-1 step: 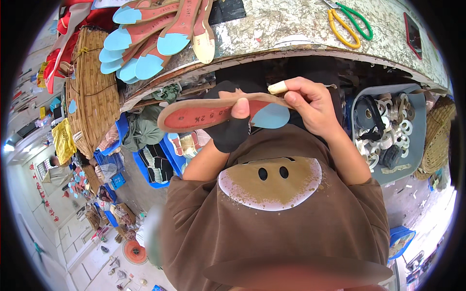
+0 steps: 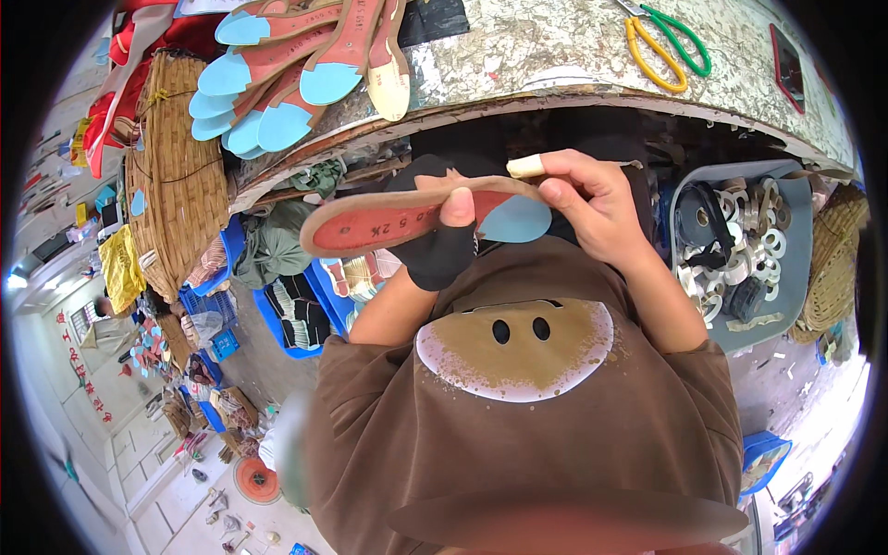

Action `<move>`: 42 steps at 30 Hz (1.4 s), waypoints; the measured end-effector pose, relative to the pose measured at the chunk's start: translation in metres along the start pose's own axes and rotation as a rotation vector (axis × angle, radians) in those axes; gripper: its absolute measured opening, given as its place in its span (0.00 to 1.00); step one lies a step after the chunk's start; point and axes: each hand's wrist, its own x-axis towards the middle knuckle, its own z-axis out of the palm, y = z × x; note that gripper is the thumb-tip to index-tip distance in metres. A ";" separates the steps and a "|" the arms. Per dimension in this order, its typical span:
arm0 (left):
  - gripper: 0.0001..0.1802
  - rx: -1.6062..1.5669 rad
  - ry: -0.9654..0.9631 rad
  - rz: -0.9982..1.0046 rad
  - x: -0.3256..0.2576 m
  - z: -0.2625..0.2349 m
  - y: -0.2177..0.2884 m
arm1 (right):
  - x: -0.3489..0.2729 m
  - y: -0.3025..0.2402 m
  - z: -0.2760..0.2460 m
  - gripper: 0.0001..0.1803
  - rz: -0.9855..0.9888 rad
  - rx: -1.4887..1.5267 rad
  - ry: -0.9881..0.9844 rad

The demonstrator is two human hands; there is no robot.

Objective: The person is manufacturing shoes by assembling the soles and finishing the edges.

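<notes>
Your gloved left hand [image 2: 437, 261] grips the insole [image 2: 356, 227] off the surface's [image 2: 546, 51] near edge; your right hand [image 2: 597, 202] curls at its blue end, pinch unclear. Steady it firmly, without bending.

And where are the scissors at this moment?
In the head view, the scissors lie at upper right on the worktable, left of the red-edged device.

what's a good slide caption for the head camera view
Black-gloved left hand holds a long red insole; tape-fingered right hand at its blue end.
</notes>
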 end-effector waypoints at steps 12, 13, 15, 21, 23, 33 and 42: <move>0.16 0.647 -0.131 0.419 0.007 -0.008 -0.026 | 0.016 -0.011 -0.004 0.04 -0.195 -0.394 -0.080; 0.19 0.567 -0.055 0.400 0.014 0.003 -0.027 | 0.016 -0.004 -0.007 0.04 -0.172 -0.398 -0.062; 0.20 0.425 -0.051 0.247 0.021 0.016 -0.013 | 0.017 0.003 -0.011 0.04 -0.155 -0.406 -0.035; 0.10 0.171 -0.290 0.294 0.033 0.005 -0.021 | 0.014 0.018 -0.020 0.06 -0.065 -0.082 0.008; 0.08 0.002 -0.202 0.180 0.028 0.008 -0.023 | 0.015 0.014 -0.020 0.07 0.023 0.078 0.034; 0.12 -0.209 -0.118 0.078 0.032 0.016 -0.028 | 0.019 0.009 -0.017 0.08 0.055 -0.110 0.024; 0.24 -0.323 -0.566 -0.281 0.046 -0.017 -0.011 | 0.006 0.011 -0.079 0.16 -0.065 -0.611 -0.060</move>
